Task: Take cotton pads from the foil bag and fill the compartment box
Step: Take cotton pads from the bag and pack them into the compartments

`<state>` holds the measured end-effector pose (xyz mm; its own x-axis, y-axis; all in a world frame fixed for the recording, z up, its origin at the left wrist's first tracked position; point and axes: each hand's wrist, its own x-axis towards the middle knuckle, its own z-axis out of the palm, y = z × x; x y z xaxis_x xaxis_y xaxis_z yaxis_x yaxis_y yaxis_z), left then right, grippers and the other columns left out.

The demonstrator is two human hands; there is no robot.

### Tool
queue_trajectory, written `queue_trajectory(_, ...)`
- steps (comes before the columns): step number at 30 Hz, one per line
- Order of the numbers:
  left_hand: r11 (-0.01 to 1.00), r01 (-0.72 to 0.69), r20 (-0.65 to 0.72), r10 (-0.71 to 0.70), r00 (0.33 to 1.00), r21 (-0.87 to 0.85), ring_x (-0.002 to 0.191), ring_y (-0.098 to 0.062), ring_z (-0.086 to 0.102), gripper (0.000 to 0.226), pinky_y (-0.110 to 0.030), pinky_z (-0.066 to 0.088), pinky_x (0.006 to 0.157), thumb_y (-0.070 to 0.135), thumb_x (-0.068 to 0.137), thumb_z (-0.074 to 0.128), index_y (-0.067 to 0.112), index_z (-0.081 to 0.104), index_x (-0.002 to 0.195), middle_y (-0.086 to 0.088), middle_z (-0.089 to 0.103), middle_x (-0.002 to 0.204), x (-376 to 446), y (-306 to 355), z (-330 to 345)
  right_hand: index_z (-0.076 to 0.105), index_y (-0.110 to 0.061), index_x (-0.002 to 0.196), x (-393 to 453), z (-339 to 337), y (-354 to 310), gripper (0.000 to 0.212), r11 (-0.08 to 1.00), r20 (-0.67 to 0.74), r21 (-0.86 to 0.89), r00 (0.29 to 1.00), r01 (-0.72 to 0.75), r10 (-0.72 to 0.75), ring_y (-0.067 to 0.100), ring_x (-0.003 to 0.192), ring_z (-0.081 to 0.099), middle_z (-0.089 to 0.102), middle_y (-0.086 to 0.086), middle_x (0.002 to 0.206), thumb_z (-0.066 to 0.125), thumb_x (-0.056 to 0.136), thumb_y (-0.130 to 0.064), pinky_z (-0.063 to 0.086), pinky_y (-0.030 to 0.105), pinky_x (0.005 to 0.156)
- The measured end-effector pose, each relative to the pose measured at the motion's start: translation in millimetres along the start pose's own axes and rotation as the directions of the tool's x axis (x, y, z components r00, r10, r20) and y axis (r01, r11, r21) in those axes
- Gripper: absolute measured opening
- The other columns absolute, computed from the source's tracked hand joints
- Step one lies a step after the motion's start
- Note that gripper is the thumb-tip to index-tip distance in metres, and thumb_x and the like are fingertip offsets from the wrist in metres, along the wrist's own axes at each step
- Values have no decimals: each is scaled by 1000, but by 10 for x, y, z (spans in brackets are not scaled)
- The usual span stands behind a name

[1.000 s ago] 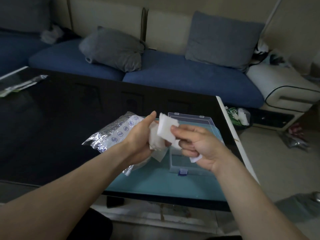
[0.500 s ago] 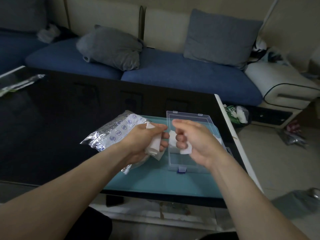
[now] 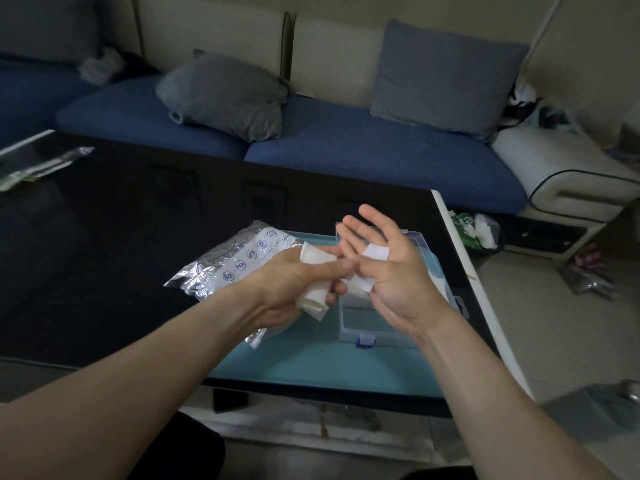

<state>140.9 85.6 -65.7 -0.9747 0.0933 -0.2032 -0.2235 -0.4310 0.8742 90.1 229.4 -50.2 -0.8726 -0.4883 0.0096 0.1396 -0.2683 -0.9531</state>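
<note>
The crinkled silver foil bag (image 3: 239, 261) lies on the black glossy table (image 3: 104, 237). Above it, the left hand (image 3: 294, 285) curls round a wad of white cotton pads (image 3: 313, 296). The right hand (image 3: 391, 268), a fist half a second ago, now spreads palm-up, fingers apart, a folded white pad (image 3: 375, 252) across them, above the clear plastic compartment box (image 3: 388, 327) on the teal mat (image 3: 311, 368)

A black glossy table (image 3: 104, 254) carries a teal mat (image 3: 311, 365); on it lie the foil bag (image 3: 235, 261), left of the fingers (image 3: 349, 233), and the clear compartment box (image 3: 391, 327) beneath them.
</note>
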Motion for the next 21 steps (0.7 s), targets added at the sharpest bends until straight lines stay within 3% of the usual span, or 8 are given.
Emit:
queue_trajectory(6,1000,-1,-38,1,999,4,60,-15,56,44,-21,47,49,-1,74,74,0,59,116,-8,61,77,-5,-9,22,45,-17,142,19,29,30,56,999,27,40,1000,8,-9,18,136,51,52,6,146,49,97,14,43,37,113)
queue_trajectory(8,1000,-7,-90,7,996,9,56,-15,56,43,-22,46,48,-6,79,72,-4,58,120,-8,60,74,-7,-15,25,51,-24,136,30,-4,20,46,984,-31,-176,999,13,-18,13,127,58,59,-1,137,60,97,-1,50,31,102)
queue_trajectory(10,999,-29,-148,35,988,43,53,-16,55,42,-22,47,47,-10,82,69,-6,57,122,-11,59,71,-7,-23,22,61,-27,124,43,-88,21,35,886,-117,-463,991,3,-65,6,109,65,66,-6,118,71,92,-15,52,21,84)
queue_trajectory(11,997,-45,-173,55,983,61,52,-17,55,41,-23,47,46,-11,83,68,-6,56,122,-13,59,69,-4,-25,21,66,-25,115,51,-142,21,28,854,-138,-520,988,-16,-65,7,99,67,69,-5,108,75,90,-16,53,19,76)
queue_trajectory(13,996,-63,-201,76,977,70,51,-17,54,32,-23,47,46,-8,85,68,-6,58,115,-13,58,68,0,-9,23,72,-19,100,48,-238,4,16,879,-158,-473,987,-66,-11,11,88,69,75,-1,94,78,86,-12,54,22,68)
queue_trajectory(15,998,-36,-198,44,979,46,53,-17,54,18,-23,46,46,8,92,65,-2,58,106,-12,57,71,3,34,36,74,-17,93,46,-304,-56,13,940,-155,-329,987,-93,43,10,83,70,76,-2,87,79,83,-11,54,24,65)
queue_trajectory(18,991,108,-116,-117,986,-81,56,-22,56,35,-27,49,48,37,99,51,2,57,103,-14,58,72,-1,93,31,76,-18,86,32,-291,-138,15,979,-74,-195,996,-66,53,12,84,69,76,-1,87,80,72,-19,56,29,70)
queue_trajectory(21,969,175,27,-173,985,-176,63,-28,61,58,-31,55,54,48,100,42,-5,63,108,-20,61,79,-2,75,66,78,-16,87,-12,-115,-24,20,966,-36,-255,998,-55,47,18,82,69,78,2,88,80,69,-24,55,33,70)
